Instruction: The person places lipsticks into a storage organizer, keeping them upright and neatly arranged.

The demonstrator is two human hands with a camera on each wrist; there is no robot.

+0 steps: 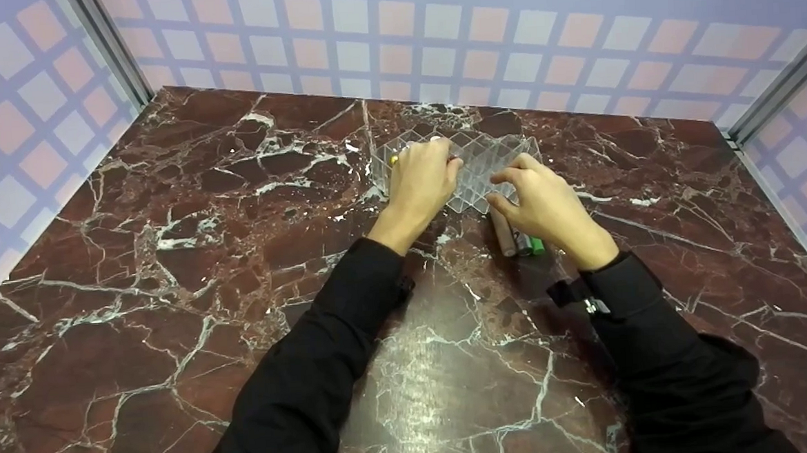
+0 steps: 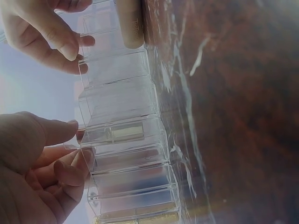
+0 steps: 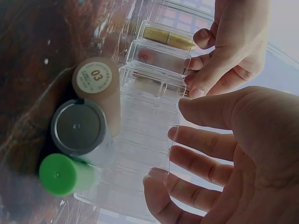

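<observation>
A clear diamond-celled organizer (image 1: pixel 486 160) stands on the table, both hands at its top. My left hand (image 1: pixel 420 174) pinches the brownish top end of a slim clear tube (image 2: pixel 126 133) that sits down in one cell. My right hand (image 1: pixel 544 202) is at the near right rim, fingers loosely bent and spread, with fingertips right at the edge and nothing gripped between them. A gold tube (image 3: pixel 168 38) stands in another cell, beside a cell with a reddish-marked item (image 3: pixel 145 57). In the head view the left hand hides part of the organizer.
Three tubes lie in front of the organizer under my right hand: a brown bottle (image 3: pixel 96 79) with a round "03" label, one with a grey end (image 3: pixel 78 127), and one with a green end (image 3: pixel 58 174). Tiled panels (image 1: pixel 394 40) wall the marbled table (image 1: pixel 174 321).
</observation>
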